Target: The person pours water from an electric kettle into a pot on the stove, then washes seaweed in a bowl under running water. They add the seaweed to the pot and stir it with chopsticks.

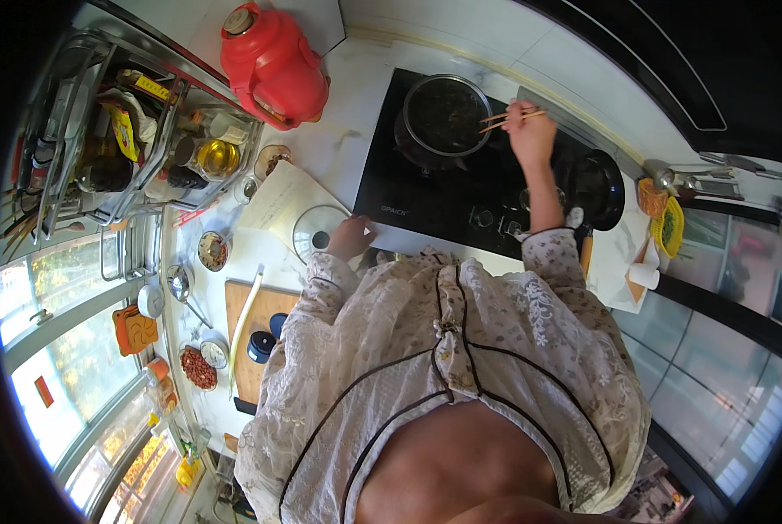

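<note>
My right hand point(532, 135) grips a pair of wooden chopsticks point(495, 122). Their tips reach over the rim of a round pot point(448, 114) with dark contents, standing on a burner of the black gas cooktop point(397, 183). At the counter's front edge, close to the cooktop's left corner, is my left hand point(351, 237). A glass lid point(307, 229) with a dark knob lies right beside it, partly over a sheet of paper point(286, 196) that bears writing. The left fingers are partly hidden, so whether they hold anything is unclear.
A black frying pan point(597, 190) sits at the cooktop's right. Left of the cooktop stands a red thermos jug point(273, 65), near a metal rack point(161, 131) of bottles and packets. A wooden cutting board point(243, 327) carries a long green onion point(245, 321); a bowl of peanuts point(198, 368) is nearby.
</note>
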### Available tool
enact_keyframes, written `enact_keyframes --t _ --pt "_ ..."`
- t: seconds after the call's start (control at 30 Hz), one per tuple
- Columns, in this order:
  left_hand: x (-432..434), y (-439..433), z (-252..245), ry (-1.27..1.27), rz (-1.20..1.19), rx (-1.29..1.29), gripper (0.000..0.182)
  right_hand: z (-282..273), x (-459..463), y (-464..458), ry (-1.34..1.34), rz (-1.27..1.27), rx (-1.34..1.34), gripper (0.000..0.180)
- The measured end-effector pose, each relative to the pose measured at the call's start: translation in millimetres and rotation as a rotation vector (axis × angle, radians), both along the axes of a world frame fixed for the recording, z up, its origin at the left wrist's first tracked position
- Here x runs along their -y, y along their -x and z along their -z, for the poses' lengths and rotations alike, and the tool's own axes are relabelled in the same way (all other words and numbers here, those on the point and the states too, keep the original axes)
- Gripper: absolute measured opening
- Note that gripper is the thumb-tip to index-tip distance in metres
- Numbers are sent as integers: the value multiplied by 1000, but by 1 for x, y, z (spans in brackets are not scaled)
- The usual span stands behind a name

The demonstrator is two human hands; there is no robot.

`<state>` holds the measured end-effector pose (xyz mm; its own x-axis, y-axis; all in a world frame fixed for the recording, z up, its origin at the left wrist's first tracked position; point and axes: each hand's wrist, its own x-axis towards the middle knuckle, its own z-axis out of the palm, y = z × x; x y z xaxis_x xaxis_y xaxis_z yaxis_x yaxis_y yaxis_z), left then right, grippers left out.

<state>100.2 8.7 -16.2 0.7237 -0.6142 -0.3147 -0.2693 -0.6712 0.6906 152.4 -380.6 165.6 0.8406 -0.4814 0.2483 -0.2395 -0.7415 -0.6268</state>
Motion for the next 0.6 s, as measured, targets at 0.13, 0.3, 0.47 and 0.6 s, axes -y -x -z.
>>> enact_keyframes --t 0.13,0.3,0.47,0.6 --pt "5 -2 6 35 -28 -16 29 31 -24 -7 -235 102 197 28" --pt "6 1 6 33 -33 -3 28 14 -40 10 -490 53 380 26" --pt "1 6 2 24 -18 14 27 9 -23 21 -301 112 389 24" --pt "3 6 5 -6 9 2 26 41 -29 8 -173 74 314 27"
